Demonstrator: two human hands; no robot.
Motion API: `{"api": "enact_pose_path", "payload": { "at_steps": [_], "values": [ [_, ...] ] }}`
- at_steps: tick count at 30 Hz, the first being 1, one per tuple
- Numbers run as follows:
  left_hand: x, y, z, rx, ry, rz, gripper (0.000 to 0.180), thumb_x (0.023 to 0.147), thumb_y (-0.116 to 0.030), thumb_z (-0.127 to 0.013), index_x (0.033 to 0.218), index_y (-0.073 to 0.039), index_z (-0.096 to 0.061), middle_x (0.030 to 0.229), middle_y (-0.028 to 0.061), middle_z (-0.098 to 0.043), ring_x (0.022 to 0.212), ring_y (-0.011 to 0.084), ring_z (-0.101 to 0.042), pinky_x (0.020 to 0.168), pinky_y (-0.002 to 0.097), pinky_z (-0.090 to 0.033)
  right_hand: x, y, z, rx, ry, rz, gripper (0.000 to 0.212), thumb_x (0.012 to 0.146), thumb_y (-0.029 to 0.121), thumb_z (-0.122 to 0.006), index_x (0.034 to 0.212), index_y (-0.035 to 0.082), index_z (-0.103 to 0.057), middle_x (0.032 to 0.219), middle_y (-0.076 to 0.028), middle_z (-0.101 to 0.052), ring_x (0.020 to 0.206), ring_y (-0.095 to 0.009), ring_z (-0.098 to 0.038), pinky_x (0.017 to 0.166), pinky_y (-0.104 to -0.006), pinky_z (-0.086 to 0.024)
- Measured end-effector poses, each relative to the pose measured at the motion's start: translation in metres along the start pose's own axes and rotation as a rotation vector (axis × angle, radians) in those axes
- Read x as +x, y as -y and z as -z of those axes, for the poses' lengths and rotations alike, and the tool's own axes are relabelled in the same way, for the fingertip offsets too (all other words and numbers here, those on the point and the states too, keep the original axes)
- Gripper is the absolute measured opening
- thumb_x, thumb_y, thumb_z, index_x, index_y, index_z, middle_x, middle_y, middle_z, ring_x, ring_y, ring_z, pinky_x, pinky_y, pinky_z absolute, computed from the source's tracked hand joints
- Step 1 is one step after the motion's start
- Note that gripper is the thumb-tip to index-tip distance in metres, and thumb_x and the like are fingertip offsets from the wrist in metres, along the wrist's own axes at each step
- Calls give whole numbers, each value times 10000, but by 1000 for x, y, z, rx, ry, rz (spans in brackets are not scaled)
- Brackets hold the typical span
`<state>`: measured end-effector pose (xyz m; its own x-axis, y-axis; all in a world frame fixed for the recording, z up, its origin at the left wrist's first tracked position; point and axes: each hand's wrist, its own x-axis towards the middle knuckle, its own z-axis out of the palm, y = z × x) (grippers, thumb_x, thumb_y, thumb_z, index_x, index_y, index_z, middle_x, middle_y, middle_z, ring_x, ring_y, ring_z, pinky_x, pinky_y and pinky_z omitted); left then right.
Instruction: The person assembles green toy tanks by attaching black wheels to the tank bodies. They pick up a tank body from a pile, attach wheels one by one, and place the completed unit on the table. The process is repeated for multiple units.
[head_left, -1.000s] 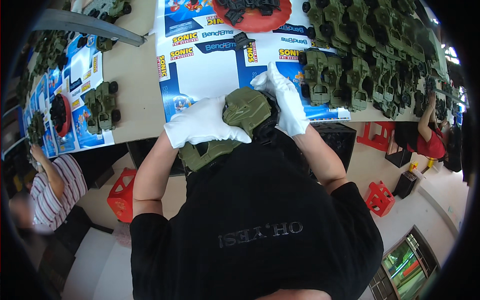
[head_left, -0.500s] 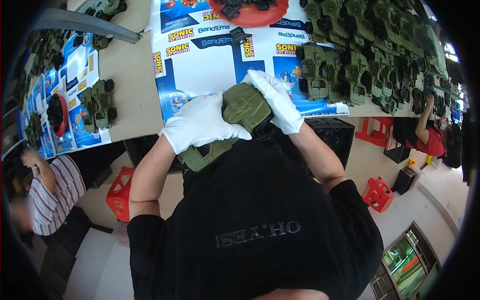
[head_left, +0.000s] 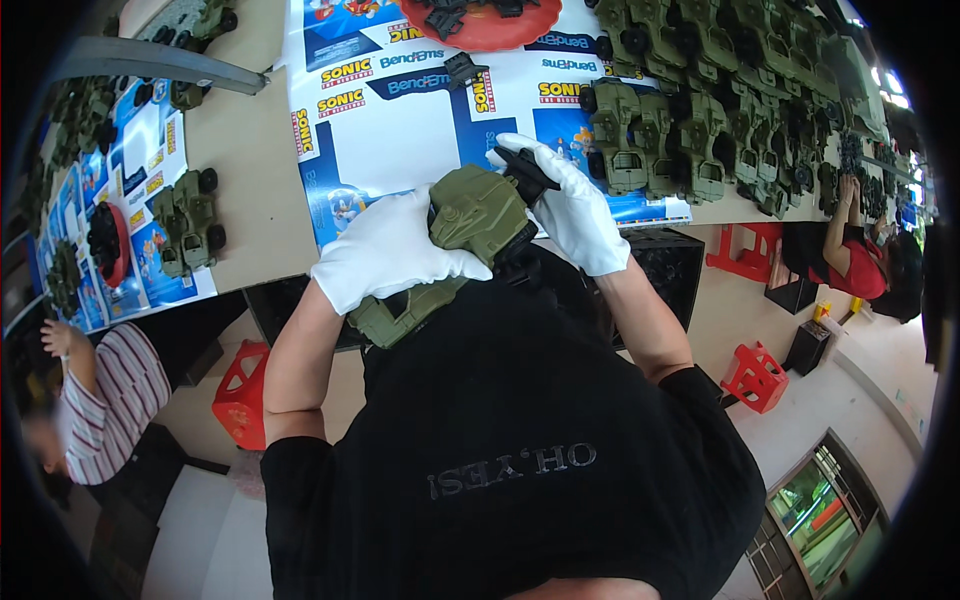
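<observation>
My left hand (head_left: 378, 248), in a white glove, is wrapped round an olive-green toy military vehicle (head_left: 484, 208), held tilted against my black shirt at the table's front edge. Its long body runs under the palm, and the rear part (head_left: 405, 312) shows below the wrist. My right hand (head_left: 580, 215), also gloved, pinches a small black plastic part (head_left: 527, 174) at the vehicle's far right corner. Whether that part touches the body I cannot tell. Dark wheels show faintly beneath the vehicle, partly hidden by the shirt.
A printed sheet (head_left: 400, 145) covers the table before me. On it lie a loose black part (head_left: 465, 70) and a red plate (head_left: 505, 38) of black pieces. Rows of green toy vehicles (head_left: 700, 130) stand at right. A metal bar (head_left: 165, 62) crosses the upper left. Co-workers sit on both sides.
My right hand has turned and drawn back from the vehicle's end, and the black part now shows in its fingers. The left hand keeps its hold; the view has shifted slightly.
</observation>
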<state>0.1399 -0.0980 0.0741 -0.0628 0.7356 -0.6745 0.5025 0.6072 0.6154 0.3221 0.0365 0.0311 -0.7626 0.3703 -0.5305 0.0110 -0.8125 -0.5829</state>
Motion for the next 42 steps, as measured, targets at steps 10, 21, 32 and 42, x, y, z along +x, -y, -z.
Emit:
{"api": "enact_pose_path", "payload": {
  "at_steps": [10,21,32,42],
  "values": [
    [4,-3,-5,76,-89,-25,952,592,-668,-765,1154,77,-573,1059,250,-650,1030,372,-634,903,396,-486,5,-9,-2,-276,111,134,400,1044,257,-386,1311,4,-540,1279,-84,-575,1191,-162,-517,1053,-303,-373],
    [-4,-15,0,145,-52,10,947,610,-635,-776,1214,52,-534,1076,237,-652,1035,380,-630,905,399,-487,2,-9,-8,-294,3,96,466,1058,333,-351,1275,-12,-577,1239,-98,-607,1171,-160,-529,1052,-299,-369],
    [-20,-25,-4,454,-282,-357,751,648,-264,-818,1269,-36,-463,913,176,-628,829,361,-648,768,437,-503,-1,4,-26,-565,36,196,623,1005,555,-361,1133,11,-636,1006,-24,-662,910,-117,-600,844,-241,-466],
    [-36,-8,-40,550,-496,-574,792,602,-103,-742,1325,2,-434,831,111,-564,716,271,-583,717,357,-405,-33,-21,-36,-412,3,133,443,1031,333,-416,1031,-36,-659,941,-59,-651,874,-102,-581,834,-257,-455]
  ]
}}
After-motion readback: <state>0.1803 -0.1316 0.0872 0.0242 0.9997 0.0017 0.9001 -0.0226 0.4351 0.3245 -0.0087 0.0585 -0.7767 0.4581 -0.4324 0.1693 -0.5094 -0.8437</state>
